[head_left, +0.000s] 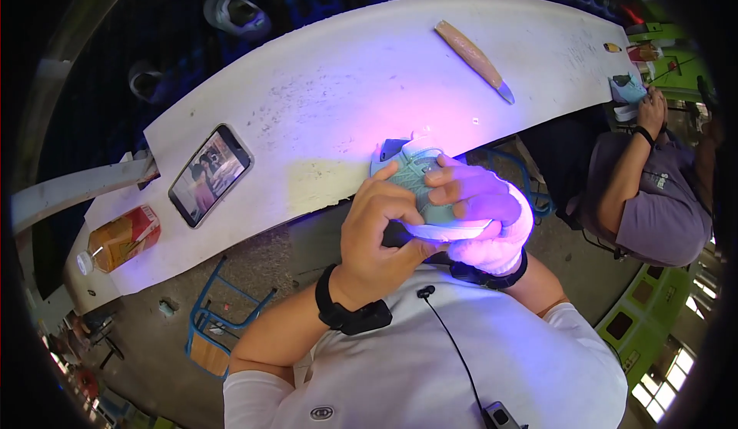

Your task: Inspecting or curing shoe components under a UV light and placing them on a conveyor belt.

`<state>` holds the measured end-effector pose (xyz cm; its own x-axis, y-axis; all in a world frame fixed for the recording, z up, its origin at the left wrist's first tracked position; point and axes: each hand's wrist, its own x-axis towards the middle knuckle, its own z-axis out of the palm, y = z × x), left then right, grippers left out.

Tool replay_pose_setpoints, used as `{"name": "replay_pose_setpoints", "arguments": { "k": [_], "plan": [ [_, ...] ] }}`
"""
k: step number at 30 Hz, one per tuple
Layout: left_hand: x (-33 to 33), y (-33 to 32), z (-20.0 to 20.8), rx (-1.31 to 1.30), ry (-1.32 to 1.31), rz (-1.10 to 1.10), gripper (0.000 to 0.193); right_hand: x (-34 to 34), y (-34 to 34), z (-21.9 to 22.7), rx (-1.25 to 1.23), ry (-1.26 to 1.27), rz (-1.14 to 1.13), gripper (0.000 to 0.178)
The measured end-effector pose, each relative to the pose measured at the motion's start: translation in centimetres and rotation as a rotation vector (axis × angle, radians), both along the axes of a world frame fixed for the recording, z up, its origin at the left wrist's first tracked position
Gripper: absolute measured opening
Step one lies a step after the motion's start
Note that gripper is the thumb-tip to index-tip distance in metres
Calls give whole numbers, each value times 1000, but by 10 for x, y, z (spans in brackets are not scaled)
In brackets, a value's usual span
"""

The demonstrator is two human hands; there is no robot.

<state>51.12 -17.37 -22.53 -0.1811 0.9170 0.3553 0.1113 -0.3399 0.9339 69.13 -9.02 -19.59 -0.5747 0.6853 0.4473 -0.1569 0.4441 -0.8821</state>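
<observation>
Left hand and right hand are both clamped round this pale blue shoe by the bench's near edge, bottle just sitting at the left end.

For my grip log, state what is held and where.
A light-blue shoe: the left hand grips its left side, the right hand wraps over its right side.

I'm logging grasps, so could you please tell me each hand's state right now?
Left hand: closed, holding the light-blue sneaker.
Right hand: closed, holding the same light-blue sneaker from its other side.
</observation>
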Motion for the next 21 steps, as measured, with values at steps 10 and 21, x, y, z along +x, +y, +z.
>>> {"name": "replay_pose_setpoints", "arguments": {
  "k": [10, 21],
  "plan": [
    [-1, 12, 2, -166, 437, 39, 47, 63, 23, -5, 202, -412, -173, 48],
    [-88, 25, 73, 49, 619, -132, 86, -66, 33, 5, -251, 162, -39, 53]
  ]
}}
